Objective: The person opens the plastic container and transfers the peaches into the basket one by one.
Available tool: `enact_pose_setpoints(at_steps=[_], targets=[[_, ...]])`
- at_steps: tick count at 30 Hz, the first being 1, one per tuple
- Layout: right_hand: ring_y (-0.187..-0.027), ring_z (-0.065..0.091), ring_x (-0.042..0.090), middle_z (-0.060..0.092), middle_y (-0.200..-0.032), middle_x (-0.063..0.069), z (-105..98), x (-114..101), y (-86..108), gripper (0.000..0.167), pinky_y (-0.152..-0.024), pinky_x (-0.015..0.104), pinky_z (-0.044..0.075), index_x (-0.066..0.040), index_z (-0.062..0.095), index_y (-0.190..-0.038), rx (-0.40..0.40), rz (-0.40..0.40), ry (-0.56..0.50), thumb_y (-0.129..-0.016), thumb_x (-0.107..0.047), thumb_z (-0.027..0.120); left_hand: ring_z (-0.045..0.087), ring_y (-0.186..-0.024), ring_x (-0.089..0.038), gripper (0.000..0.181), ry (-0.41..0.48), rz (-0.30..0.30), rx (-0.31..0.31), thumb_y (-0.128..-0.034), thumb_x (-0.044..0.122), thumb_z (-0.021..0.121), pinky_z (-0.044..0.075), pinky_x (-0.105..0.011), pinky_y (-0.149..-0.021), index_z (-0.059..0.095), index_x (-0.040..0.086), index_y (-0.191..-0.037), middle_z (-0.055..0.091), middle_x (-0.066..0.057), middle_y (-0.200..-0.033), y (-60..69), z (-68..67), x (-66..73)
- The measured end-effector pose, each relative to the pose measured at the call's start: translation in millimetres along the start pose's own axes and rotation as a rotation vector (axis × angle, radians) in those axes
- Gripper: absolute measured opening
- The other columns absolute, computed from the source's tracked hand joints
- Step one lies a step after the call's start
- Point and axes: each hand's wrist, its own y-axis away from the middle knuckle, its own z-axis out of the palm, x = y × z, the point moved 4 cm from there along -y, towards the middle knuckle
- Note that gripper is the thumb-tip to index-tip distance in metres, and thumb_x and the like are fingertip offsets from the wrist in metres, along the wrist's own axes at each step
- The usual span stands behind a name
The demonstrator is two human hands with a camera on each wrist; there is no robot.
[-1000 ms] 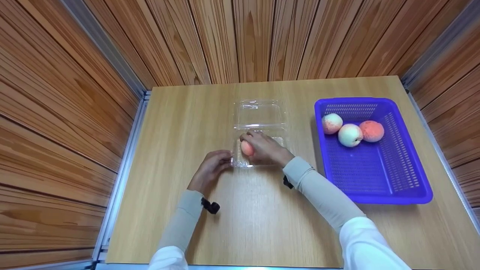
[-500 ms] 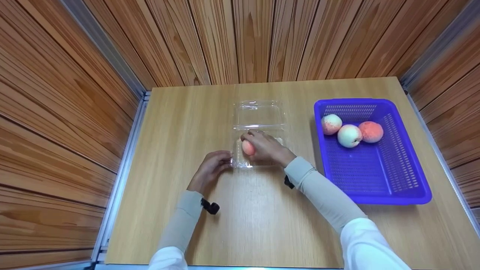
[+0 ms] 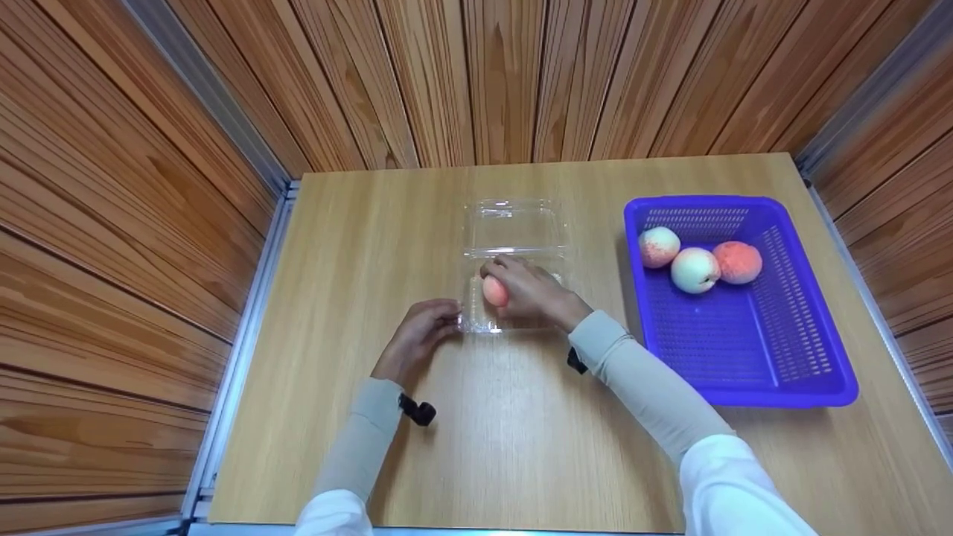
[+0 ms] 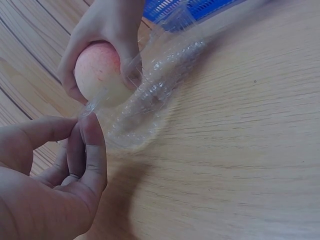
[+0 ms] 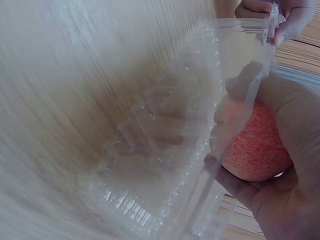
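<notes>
A clear plastic clamshell container (image 3: 514, 223) lies unfolded on the table, its lid toward the back. With thumb and fingers my left hand (image 3: 421, 331) pinches the near left corner of its rim; the left wrist view shows the plastic edge between the fingertips. Over the base, my right hand (image 3: 530, 292) grips a pinkish peach (image 3: 494, 291) with fingers and thumb curled round it. In the right wrist view the peach (image 5: 257, 147) shows its orange-red side, partly behind the clear wall. How far the peach is from the container's floor is hard to tell.
To the right stands a purple plastic basket (image 3: 744, 398) with perforated walls. Three peaches lie together near its back: one pink-and-white (image 3: 659, 247), one pale (image 3: 695, 269), one red (image 3: 738, 262). Wood-plank walls (image 3: 499, 82) bound the wooden table (image 3: 372, 246).
My right hand has shifted slightly to the right and toward the back with the peach in its grip. My left hand stays at the container's corner.
</notes>
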Motion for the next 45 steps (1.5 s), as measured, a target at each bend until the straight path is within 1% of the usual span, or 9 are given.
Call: enact_pose_setpoints(at_steps=[4,6,13,20,26,29,35,40,45], targets=[[-0.121,0.062,0.033,0.06,-0.136,0.012,-4,-1,0.0,0.061,-0.095,0.048,0.059,-0.014,0.06,-0.141,0.019,-0.013,0.013,-0.086,-0.018,0.086,0.068,-0.086,-0.015,0.011,-0.006,0.003,0.013,-0.1015,0.001,0.063,0.061,-0.032,-0.084,0.073,-0.001,-0.103,0.072,-0.006,-0.095,-0.7,-0.1,-0.6],[-0.12,0.063,0.033,0.06,-0.136,0.012,-5,-1,0.1,0.061,-0.094,0.048,0.06,-0.014,0.06,-0.141,0.024,-0.017,0.018,-0.086,-0.017,0.086,0.068,-0.085,-0.014,0.011,-0.005,0.002,0.017,-0.1015,0.002,0.063,0.061,-0.031,-0.083,0.073,0.0,-0.102,0.071,-0.005,-0.093,-0.6,0.0,-0.7],[-0.12,0.063,0.032,0.06,-0.136,0.012,-10,-2,1.3,0.061,-0.097,0.046,0.059,-0.013,0.059,-0.142,0.026,-0.035,0.023,-0.087,-0.016,0.085,0.069,-0.087,-0.016,0.012,-0.014,-0.006,0.01,-0.1021,0.002,0.062,0.061,-0.032,-0.084,0.073,-0.002,-0.105,0.072,-0.011,-0.1,0.2,-0.2,-0.3],[-0.117,0.063,0.032,0.06,-0.135,0.012,-15,0,3.4,0.062,-0.095,0.046,0.059,-0.013,0.059,-0.142,0.039,-0.041,0.025,-0.085,-0.014,0.086,0.069,-0.091,-0.017,0.014,-0.03,-0.021,-0.001,-0.1026,0.004,0.062,0.061,-0.034,-0.088,0.073,-0.002,-0.108,0.072,-0.01,-0.102,0.5,-1.0,0.2],[-0.123,0.062,0.035,0.059,-0.139,0.014,-17,1,5.0,0.064,-0.1,0.049,0.058,-0.013,0.06,-0.143,0.044,-0.049,0.05,-0.085,-0.016,0.087,0.069,-0.089,-0.016,0.012,-0.014,-0.018,-0.001,-0.1023,0.002,0.062,0.061,-0.033,-0.087,0.073,-0.001,-0.105,0.072,-0.009,-0.1,0.1,-1.1,-0.2],[-0.123,0.062,0.036,0.059,-0.141,0.014,-18,1,5.1,0.062,-0.099,0.05,0.058,-0.013,0.06,-0.143,0.038,-0.049,0.058,-0.087,-0.017,0.086,0.069,-0.088,-0.016,0.014,-0.006,-0.012,-0.004,-0.1021,0.001,0.062,0.061,-0.032,-0.085,0.072,-0.006,-0.108,0.072,-0.01,-0.099,-0.6,-0.7,-0.8],[-0.12,0.062,0.036,0.06,-0.135,0.012,-22,1,5.3,0.056,-0.094,0.052,0.059,-0.014,0.062,-0.138,0.044,-0.042,0.05,-0.088,-0.019,0.086,0.07,-0.088,-0.016,0.024,-0.021,-0.009,0.001,-0.1016,0.002,0.063,0.062,-0.031,-0.083,0.068,-0.014,-0.12,0.074,-0.016,-0.105,-0.7,0.2,-0.6],[-0.123,0.061,0.034,0.059,-0.136,0.011,-26,1,8.4,0.058,-0.097,0.051,0.058,-0.014,0.062,-0.139,0.047,-0.039,0.033,-0.087,-0.019,0.088,0.071,-0.089,-0.017,0.021,-0.01,-0.013,0.006,-0.101,0.0,0.063,0.062,-0.031,-0.082,0.069,-0.012,-0.116,0.074,-0.018,-0.107,0.5,0.4,0.2],[-0.128,0.059,0.034,0.058,-0.14,0.011,-31,2,11.0,0.061,-0.104,0.053,0.056,-0.015,0.06,-0.143,0.031,-0.009,0.004,-0.088,-0.02,0.087,0.071,-0.088,-0.018,0.017,0.005,-0.008,-0.001,-0.1009,-0.001,0.063,0.062,-0.031,-0.081,0.071,-0.011,-0.112,0.073,-0.018,-0.108,0.9,0.4,0.6]])
